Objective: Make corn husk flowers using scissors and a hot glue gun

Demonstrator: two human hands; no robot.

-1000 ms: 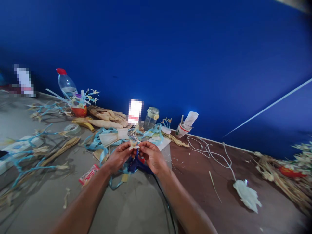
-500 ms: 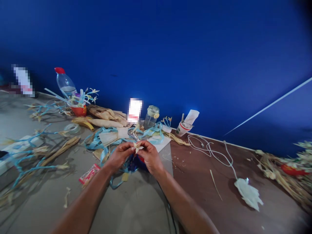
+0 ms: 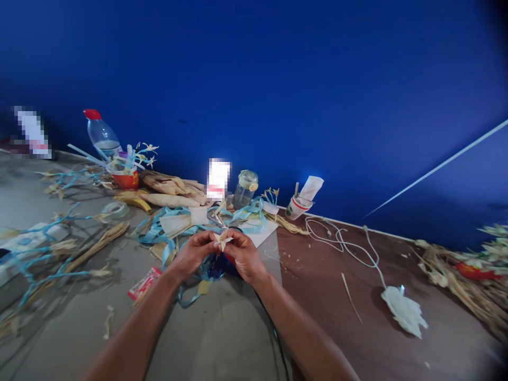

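Note:
Both my hands meet over the middle of the table and pinch a small cream husk flower [image 3: 222, 239] between their fingertips. My left hand [image 3: 193, 253] grips it from the left, my right hand [image 3: 245, 255] from the right. Under my hands lies a dark blue tool [image 3: 217, 269] with a black cord running toward me. Light blue ribbon strips [image 3: 166, 233] and pale corn husks [image 3: 174, 225] lie just beyond my fingers.
A red-capped bottle [image 3: 101, 136], an orange cup of husk flowers [image 3: 127, 177], a glass jar [image 3: 245, 189] and a paper cup [image 3: 297, 207] stand along the blue wall. White cable [image 3: 341, 244] crosses the brown tabletop. Blue-wrapped stems [image 3: 47, 248], a tape roll [image 3: 115, 209] lie left.
My hands have lifted slightly and turned the small husk flower between the fingertips; the view has shifted a little.

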